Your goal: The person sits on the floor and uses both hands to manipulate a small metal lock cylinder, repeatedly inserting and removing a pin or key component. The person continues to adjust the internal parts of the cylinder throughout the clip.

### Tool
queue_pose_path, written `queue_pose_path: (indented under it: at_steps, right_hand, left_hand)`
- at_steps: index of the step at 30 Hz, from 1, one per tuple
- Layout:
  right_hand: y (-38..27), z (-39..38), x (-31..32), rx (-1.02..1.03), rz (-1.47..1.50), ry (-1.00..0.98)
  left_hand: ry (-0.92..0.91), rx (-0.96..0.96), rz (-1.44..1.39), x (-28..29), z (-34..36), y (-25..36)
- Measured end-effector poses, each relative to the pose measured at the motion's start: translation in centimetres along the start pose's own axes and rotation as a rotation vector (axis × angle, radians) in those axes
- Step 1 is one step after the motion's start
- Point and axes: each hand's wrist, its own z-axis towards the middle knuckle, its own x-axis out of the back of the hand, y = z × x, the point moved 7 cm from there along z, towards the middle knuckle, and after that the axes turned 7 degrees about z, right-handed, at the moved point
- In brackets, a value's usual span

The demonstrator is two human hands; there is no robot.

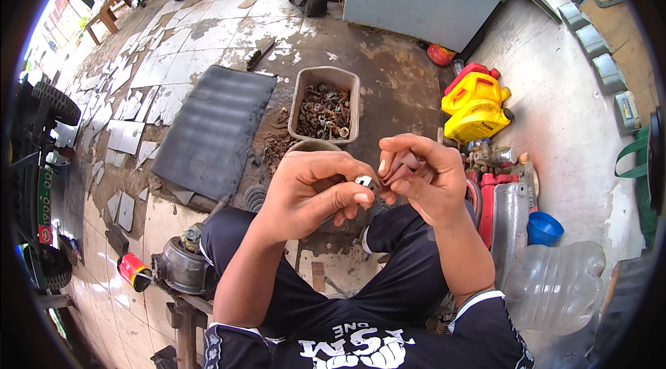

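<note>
My left hand (pixel 309 192) pinches a small, shiny metal nut (pixel 365 180) between thumb and forefinger. Close beside it, my right hand (pixel 438 178) grips a crumpled, folded piece of reddish-brown sandpaper (pixel 404 165), whose edge comes near the nut; whether they touch I cannot tell. Both hands are held up over my lap. Just beyond them stands a beige tub (pixel 357 91) holding many rusty nuts, bolts and small parts (pixel 324 111). A round container (pixel 313 145) is mostly hidden behind my left hand.
A black rubber mat (pixel 215 130) lies left of the tub, with broken tiles (pixel 126 134) beyond. Yellow jugs (pixel 477 109), a blue funnel (pixel 544 228) and a clear plastic bottle (pixel 555 282) line the right wall. A metal housing (pixel 179 266) sits by my left knee.
</note>
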Motion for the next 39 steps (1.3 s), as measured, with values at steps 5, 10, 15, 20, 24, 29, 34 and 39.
queue_pose_path:
  at_steps: [5,10,15,20,24,29,34,39]
  right_hand:
    - [0.3,-0.4,-0.1,-0.010,0.069,0.092]
    - [1.7,-0.4,-0.1,-0.117,0.254,0.138]
    - [2.4,-0.2,-0.1,-0.139,0.348,0.149]
    - [2.5,0.0,-0.2,-0.147,0.270,0.140]
    - [3.3,-0.1,0.3,-0.149,0.237,0.188]
    - [3.6,0.2,0.4,-0.124,0.189,0.253]
    - [3.7,0.2,0.2,-0.157,0.179,0.295]
    - [3.6,0.7,-0.2,-0.143,0.282,0.222]
  left_hand:
    - [0.046,-0.089,0.103,0.1,-0.1,1.2]
    - [0.052,-0.101,0.124,0.2,-0.4,0.9]
    - [0.048,-0.182,0.335,0.2,0.0,1.9]
    - [0.072,-0.176,0.378,0.5,0.1,1.6]
    - [0.107,-0.151,0.404,0.6,0.1,1.0]
    - [0.121,-0.147,0.470,0.7,0.2,1.1]
    - [0.121,-0.158,0.521,0.7,0.2,1.3]
    - [0.114,-0.130,0.460,0.8,0.2,1.3]
